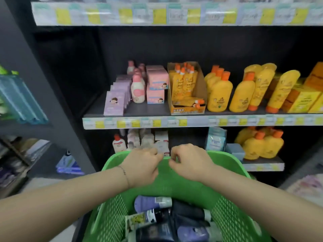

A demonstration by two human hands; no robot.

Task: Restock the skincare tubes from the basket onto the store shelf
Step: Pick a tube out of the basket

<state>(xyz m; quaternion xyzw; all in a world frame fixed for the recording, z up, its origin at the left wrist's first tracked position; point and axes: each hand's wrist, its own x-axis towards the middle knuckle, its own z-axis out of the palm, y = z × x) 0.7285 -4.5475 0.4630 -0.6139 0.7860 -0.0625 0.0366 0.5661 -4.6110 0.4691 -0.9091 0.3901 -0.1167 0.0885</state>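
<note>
At the basket (174, 186) rim, both hands (142, 165) (191, 163) grip, knuckles up.

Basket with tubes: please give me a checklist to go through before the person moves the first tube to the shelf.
1. Tubes ready to take: ok. Several tubes lie in the basket.
2. A hand free for picking: not ok. The left hand and the right hand both hold the basket's far rim.
3. Room on the shelf: ok. The middle shelf is bare to the left of the purple boxes.
4. Right slot for these tubes: cannot tell. The price labels are too blurred to read.
5. Basket supported if one hand lets go: cannot tell. Its underside is out of view.
</note>
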